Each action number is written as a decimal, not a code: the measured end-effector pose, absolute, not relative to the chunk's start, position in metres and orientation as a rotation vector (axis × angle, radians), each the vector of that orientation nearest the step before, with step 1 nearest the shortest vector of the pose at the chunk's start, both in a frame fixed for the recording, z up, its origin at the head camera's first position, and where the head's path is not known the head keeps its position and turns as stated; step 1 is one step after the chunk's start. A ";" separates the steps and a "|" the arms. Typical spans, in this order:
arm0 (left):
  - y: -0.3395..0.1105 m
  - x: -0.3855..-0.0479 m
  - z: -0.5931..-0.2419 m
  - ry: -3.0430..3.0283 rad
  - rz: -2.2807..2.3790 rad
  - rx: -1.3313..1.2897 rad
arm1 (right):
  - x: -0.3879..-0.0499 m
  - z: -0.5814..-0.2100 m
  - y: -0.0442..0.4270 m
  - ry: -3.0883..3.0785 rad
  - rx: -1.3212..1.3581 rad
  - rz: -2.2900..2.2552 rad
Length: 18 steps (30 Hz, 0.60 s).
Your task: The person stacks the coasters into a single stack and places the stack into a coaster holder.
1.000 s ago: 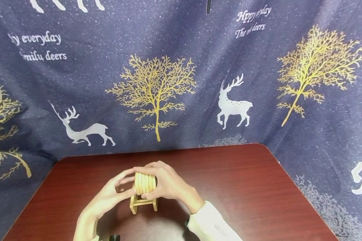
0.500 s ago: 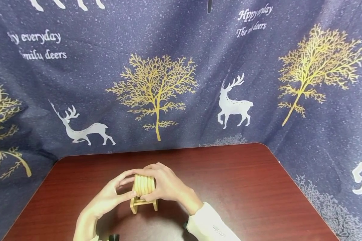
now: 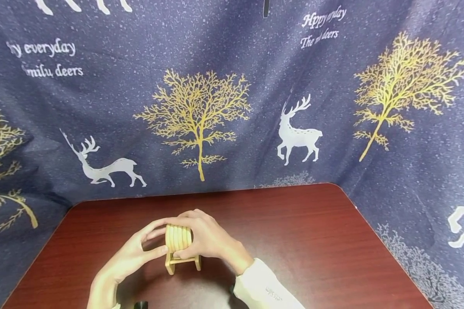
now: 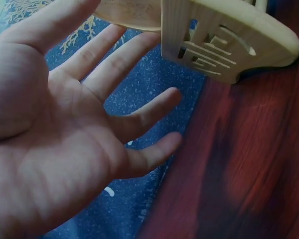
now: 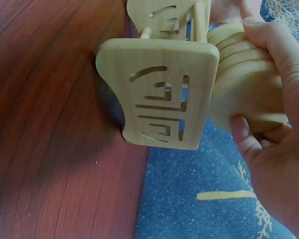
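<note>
A stack of several round, pale wooden coasters [image 3: 178,238] stands on edge, with its discs side by side, between my two hands. My left hand [image 3: 127,255] holds its left end, thumb low and forefinger over the top; the other fingers spread apart in the left wrist view. My right hand [image 3: 212,238] grips the stack from the right, thumb below and fingers above. Right under the coasters is a small wooden rack [image 3: 183,260] standing on the table. Cut-out slots pattern its side panel [image 5: 159,99] in the right wrist view. Whether the coasters touch the rack I cannot tell.
The dark red wooden table [image 3: 286,231] extends around the rack. A small black object [image 3: 141,304] shows at the bottom edge, near my left forearm. A blue cloth [image 3: 232,86] with deer and golden trees hangs behind the table.
Both hands and the coasters have shifted slightly left and a little lower relative to the rack. The rack stays in place, and both hands keep their hold.
</note>
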State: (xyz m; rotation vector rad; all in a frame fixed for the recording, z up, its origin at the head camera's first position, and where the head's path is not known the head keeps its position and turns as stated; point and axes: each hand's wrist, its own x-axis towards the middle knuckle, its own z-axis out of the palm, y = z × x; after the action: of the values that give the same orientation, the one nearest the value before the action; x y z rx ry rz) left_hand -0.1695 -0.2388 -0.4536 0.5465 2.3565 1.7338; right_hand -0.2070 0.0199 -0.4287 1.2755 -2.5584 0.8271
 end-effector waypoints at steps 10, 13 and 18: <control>-0.241 -0.170 -0.456 2.275 1.750 0.540 | -0.207 -0.435 0.018 -2.550 1.289 0.822; -0.241 -0.170 -0.457 2.254 1.757 0.546 | -0.208 -0.439 0.018 -2.550 1.285 0.821; -0.240 -0.172 -0.461 2.256 1.781 0.632 | -0.208 -0.445 0.019 -2.563 1.275 0.812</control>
State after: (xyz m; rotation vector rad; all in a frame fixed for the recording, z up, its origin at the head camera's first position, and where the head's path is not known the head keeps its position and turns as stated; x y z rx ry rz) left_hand -0.1724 -0.2404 -0.4605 0.6315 2.2559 1.7810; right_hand -0.2082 0.0189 -0.4451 1.2752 -2.5628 0.8121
